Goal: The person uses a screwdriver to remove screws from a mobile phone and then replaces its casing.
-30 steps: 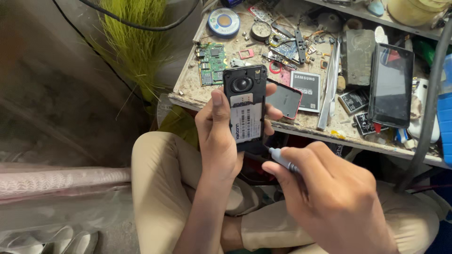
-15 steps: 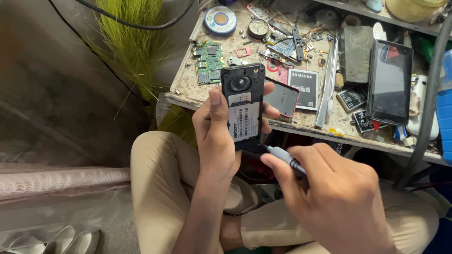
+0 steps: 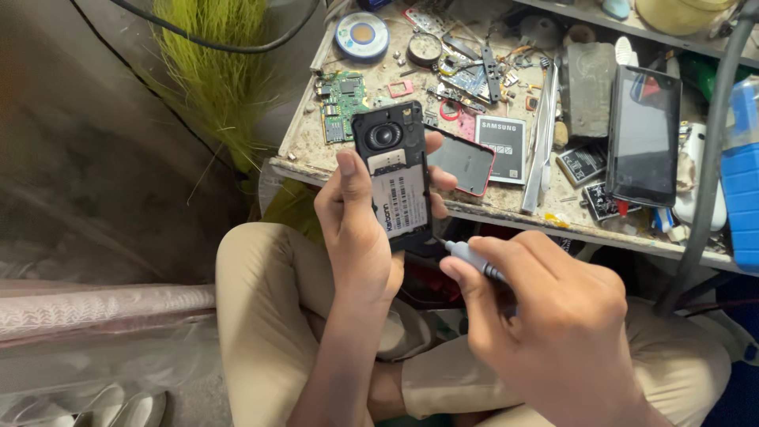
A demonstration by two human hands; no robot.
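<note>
Black, its back cover off, the phone stands upright in the left hand, fingers wrapped around its edges (thumb on the left side), just above the lap. The right hand grips a screwdriver, tip at the phone's lower corner. Behind, a cluttered worktop carries a circuit board, battery and tablet.

Left hand raised with a closed grip, right hand curled below it, knuckles up.
</note>
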